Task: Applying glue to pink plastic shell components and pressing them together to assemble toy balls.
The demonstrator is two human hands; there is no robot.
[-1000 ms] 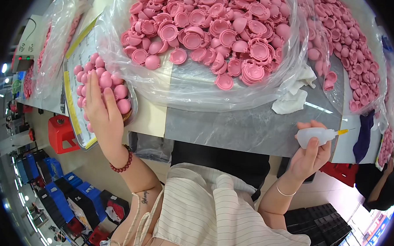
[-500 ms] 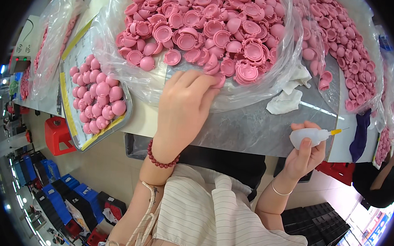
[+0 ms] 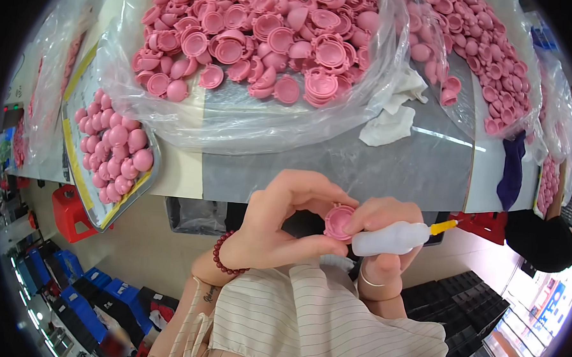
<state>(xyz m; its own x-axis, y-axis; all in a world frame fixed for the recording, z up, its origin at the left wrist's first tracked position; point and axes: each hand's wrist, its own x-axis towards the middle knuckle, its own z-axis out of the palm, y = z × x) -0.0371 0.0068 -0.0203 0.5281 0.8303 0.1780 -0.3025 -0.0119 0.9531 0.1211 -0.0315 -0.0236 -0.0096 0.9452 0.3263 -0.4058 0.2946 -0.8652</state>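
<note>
My left hand (image 3: 287, 223) grips a pink plastic half-shell (image 3: 339, 222) by its rim, thumb below and fingers above, with the hollow side facing up. My right hand (image 3: 392, 228) is closed around a white squeeze bottle (image 3: 392, 239) with a yellow needle tip (image 3: 444, 227) pointing right. The right fingers also touch the half-shell's right edge. Both hands are together in front of my body, just off the table's near edge. Beyond them, a large heap of pink half-shells (image 3: 229, 50) lies in a clear plastic bag (image 3: 249, 133).
On the left, a tray (image 3: 146, 184) holds several closed pink balls (image 3: 118, 136). Crumpled white tissue (image 3: 388, 126) lies on the grey table (image 3: 420, 168). A second bag of pink shells (image 3: 489, 53) and a dark purple cloth (image 3: 511, 170) are at right. A red stool (image 3: 72, 210) stands lower left.
My left hand has drawn back from the heap toward my body with a half-shell. My right hand has moved left with the bottle, and the two hands now meet.
</note>
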